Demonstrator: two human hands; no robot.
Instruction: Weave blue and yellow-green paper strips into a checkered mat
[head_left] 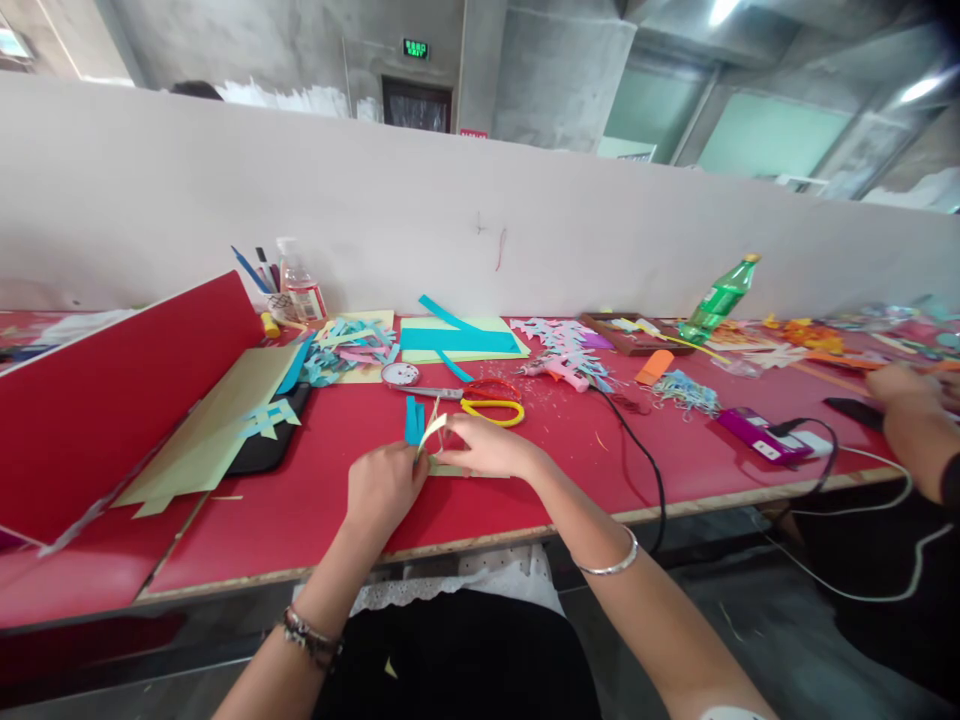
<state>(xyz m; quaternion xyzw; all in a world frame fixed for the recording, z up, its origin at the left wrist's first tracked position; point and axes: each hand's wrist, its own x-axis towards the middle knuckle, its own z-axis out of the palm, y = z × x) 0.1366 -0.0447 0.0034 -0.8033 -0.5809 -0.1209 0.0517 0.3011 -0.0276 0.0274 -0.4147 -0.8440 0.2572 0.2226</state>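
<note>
Between my two hands a pale yellow paper strip point(433, 430) stands up in a curve. My left hand point(384, 487) is closed on its lower end, knuckles up. The fingers of my right hand point(484, 446) pinch at the strip's upper part. Under my right hand another pale yellow strip point(487, 474) lies flat on the red table. Just beyond my left hand are short blue paper strips point(414, 420). Scissors with red and yellow handles point(493, 411) rest behind my right hand. The inner fingertips are partly hidden.
A pink glue gun point(564, 373) with a black cable lies behind the scissors. Heaps of cut paper point(349, 350) lie at the back left. A green bottle point(721, 300) leans at the right, near a purple power strip point(765, 436). A co-worker's arm point(911, 425) reaches in there.
</note>
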